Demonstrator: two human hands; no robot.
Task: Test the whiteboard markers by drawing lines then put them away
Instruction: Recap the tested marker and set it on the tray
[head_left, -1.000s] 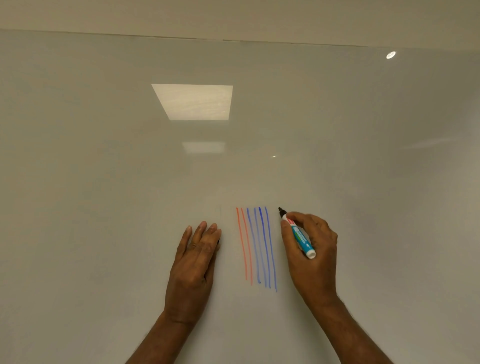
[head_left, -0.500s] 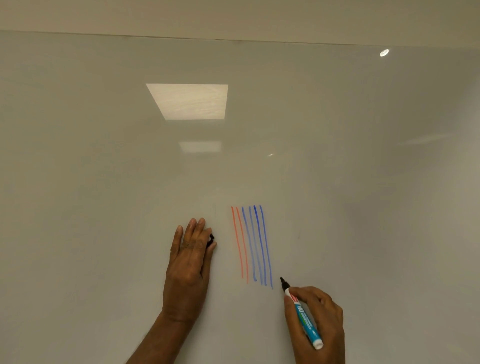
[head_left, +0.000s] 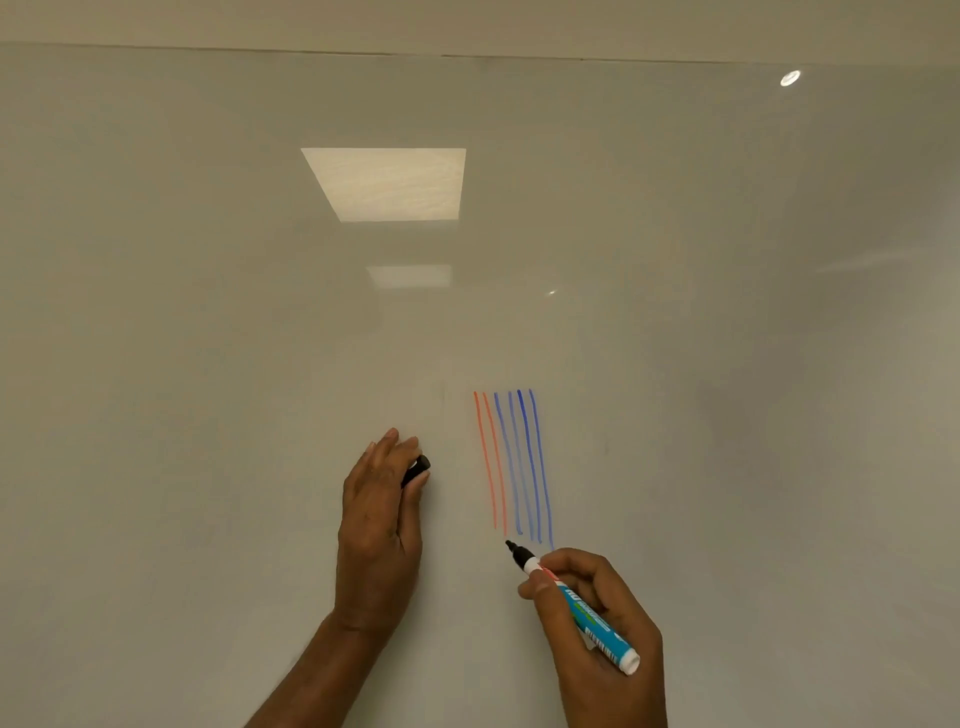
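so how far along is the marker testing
Done: two red lines and four blue lines stand on the whiteboard. In hand: the right hand grips an uncapped black-tipped marker, tip just below the lines; the left hand holds a black cap. No black line shows yet. Left: draw it, recap, put the markers away.

Most of the black cap (head_left: 417, 469) is hidden under the left hand (head_left: 379, 525); both forearms (head_left: 311, 675) are cut off by the bottom edge, and the print on the marker (head_left: 583, 614) cannot be read
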